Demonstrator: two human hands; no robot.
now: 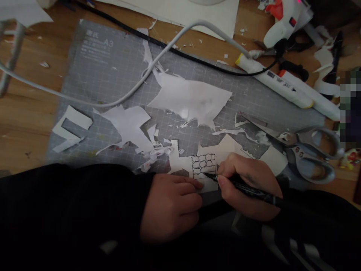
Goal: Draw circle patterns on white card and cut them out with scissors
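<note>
Low in the middle lies a cut piece of white paper (205, 185) bearing a black-outlined box with rows of small ovals. My left hand (175, 207) rests at its left side, fingers curled, with the index finger pressing on the paper; the thumb is hidden. A black marker pen (251, 190) is gripped between the thumb and fingers of my right hand (249, 184). Its tip touches the paper by the lower edge of the box. Grey-handled scissors (306, 150) lie open to the right of my right hand, apart from it.
A grey cutting mat (118, 82) covers the wooden table (25, 124). Torn paper (191, 96) and scraps lie on it. A white cable (126, 96) and a black cable (197, 60) cross it. White markers (278, 84) and a glue gun (284, 22) lie at upper right.
</note>
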